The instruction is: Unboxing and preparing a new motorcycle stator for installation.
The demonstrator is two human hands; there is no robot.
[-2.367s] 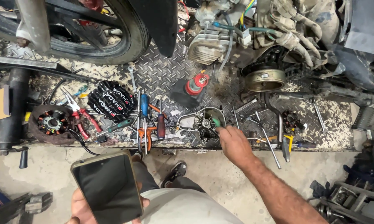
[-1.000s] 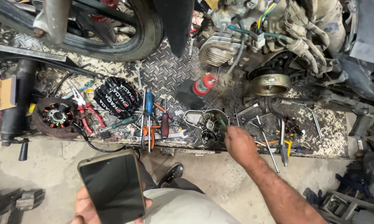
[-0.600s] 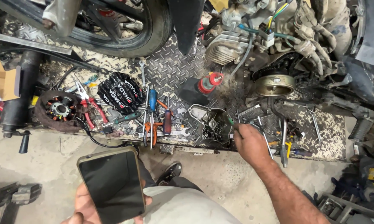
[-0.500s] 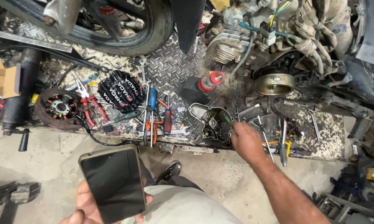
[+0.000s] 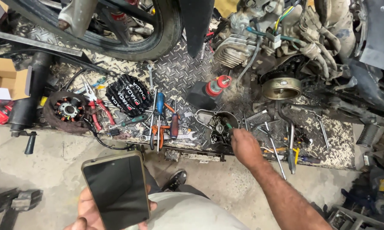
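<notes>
Head cam, looking straight down at a cluttered repair spot. Right hand (image 5: pixel 245 147) reaches fwd over a steel tread-plate platform (image 5: pixel 179 72) that serves as the worktop, fingers pinched closed on a thin green-handled tool (image 5: pixel 228 126). Tool's tip sits in a dark metal engine cover (image 5: pixel 217 125) lying open side up, just ahead and left of the hand. Tool's long axis runs diagonally, from the knuckles up-left into the cover. Right hand is far nearer the cover than the left.

Left hand (image 5: pixel 87 211) is low in frame, near the body, well apart from the platform. Its fingers wrap a dark-screened phone (image 5: pixel 116 189), screen up, blank.

Around the cover: blue-handled screwdriver (image 5: pixel 160 104) and red-handled screwdriver (image 5: pixel 174 125) to its left, spanners beside them, a black glove (image 5: pixel 128 94) w/ white lettering, red pliers (image 5: pixel 99 111), a round stator coil (image 5: pixel 66 110) further left. Red-capped can (image 5: pixel 215 87) lies just beyond the cover. Motorcycle tyre (image 5: pixel 158 36) at top, engine w/ brass-coloured flywheel (image 5: pixel 281 88) at top right. Concrete floor (image 5: pixel 51 153) below the platform edge.

Vs half a sec ago: right hand sits in much the same place at the cover, phone has stayed low left; only the view has shifted slightly.
</notes>
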